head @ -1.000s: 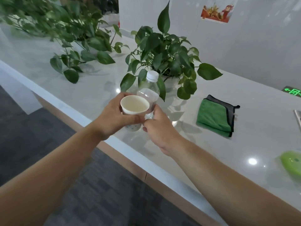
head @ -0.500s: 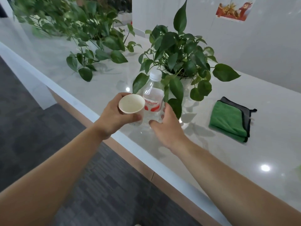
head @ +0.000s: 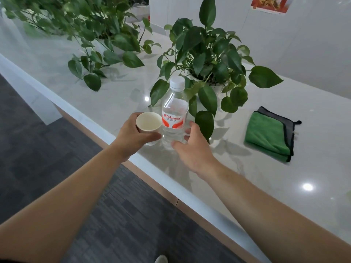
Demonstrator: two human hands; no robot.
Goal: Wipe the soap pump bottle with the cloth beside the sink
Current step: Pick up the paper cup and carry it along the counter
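Wrapped around a paper cup (head: 148,123), the left hand (head: 135,137) holds it just above the counter's front edge, touching or nearly touching a clear water bottle (head: 173,118) that stands upright there. The right hand (head: 191,149) is spread, fingers curved loosely beside the bottle's lower body; I cannot tell whether they touch it. No soap pump bottle and no sink appear in view, so the thing to be wiped cannot be placed. The cloth (head: 269,133), green with a dark border, lies folded flat on the counter (head: 313,149), well to the right of the potted plant (head: 209,59). It looks soft, light and limp, so 1 hand pinching its folded edge should lift it, though it will likely unfold.
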